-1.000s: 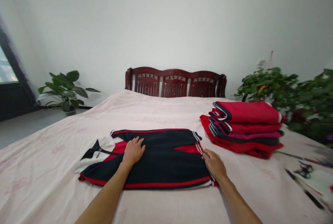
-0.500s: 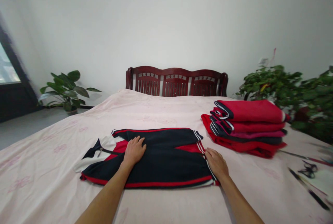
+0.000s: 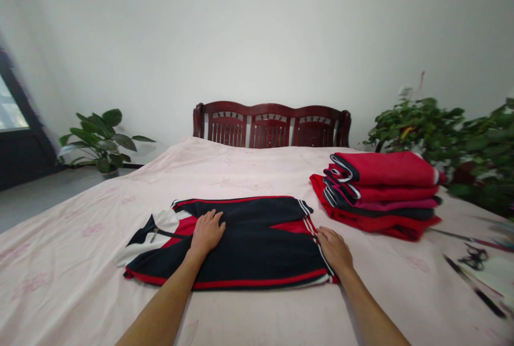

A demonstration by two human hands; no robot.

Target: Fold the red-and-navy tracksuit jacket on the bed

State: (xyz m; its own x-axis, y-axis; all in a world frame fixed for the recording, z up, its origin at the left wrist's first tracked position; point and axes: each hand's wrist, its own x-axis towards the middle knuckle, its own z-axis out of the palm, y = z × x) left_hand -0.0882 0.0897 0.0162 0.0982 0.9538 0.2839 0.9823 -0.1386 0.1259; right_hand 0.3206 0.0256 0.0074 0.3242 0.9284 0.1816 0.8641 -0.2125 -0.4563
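A folded navy, red and white jacket (image 3: 249, 244) lies flat on the pink bedsheet (image 3: 80, 249) in front of me. My left hand (image 3: 206, 232) rests palm down on its middle left part, near the white collar. At the jacket's right edge my right hand (image 3: 335, 250) lies with its fingers on the striped hem; whether it pinches the cloth I cannot tell. To the right stands a stack of folded red and navy clothes (image 3: 381, 193), apart from both hands.
A dark wooden headboard (image 3: 271, 126) closes the far end of the bed. Leafy plants stand at the left (image 3: 100, 140) and right (image 3: 445, 142). Scissors (image 3: 476, 256) and pens lie on the sheet at the right edge.
Both hands stay on the jacket almost unmoved. The view has shifted slightly, so the stack and jacket sit a little higher in the picture.
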